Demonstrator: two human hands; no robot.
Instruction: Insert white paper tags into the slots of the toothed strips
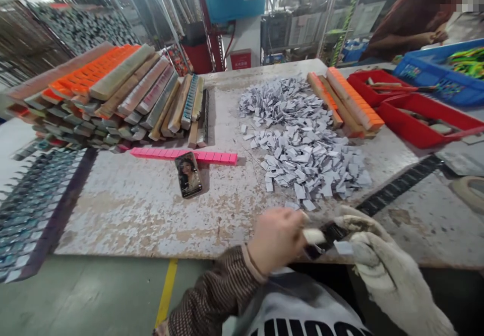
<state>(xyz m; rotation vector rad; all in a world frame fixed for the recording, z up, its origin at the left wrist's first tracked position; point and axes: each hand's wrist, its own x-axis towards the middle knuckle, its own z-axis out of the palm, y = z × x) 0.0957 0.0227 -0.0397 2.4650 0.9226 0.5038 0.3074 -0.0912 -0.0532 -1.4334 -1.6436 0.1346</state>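
Note:
My left hand (pixel 278 238) is bare, its fingers bent together and blurred, with a pale covering on one fingertip. It is at the near end of a dark strip (pixel 401 186); whatever it pinches cannot be made out. My right hand (pixel 389 270), in a whitish glove, is closed round the strip, which runs up to the right beyond it. A small white piece (pixel 343 248) sticks out at the glove's fingertips. Just beyond both hands, many small white pieces (pixel 310 159) lie in a loose heap on the worn table (pixel 143 220).
Stacked bars (pixel 128 84) and a pink segmented strip (pixel 162 154) lie left, beside a phone (pixel 189 175). Orange-topped bars (pixel 353 99), red trays (pixel 431 137) and a blue crate (pixel 423 76) are at right. Another person's arm (pixel 401 41) shows behind. A tape roll (pixel 469 190) lies far right.

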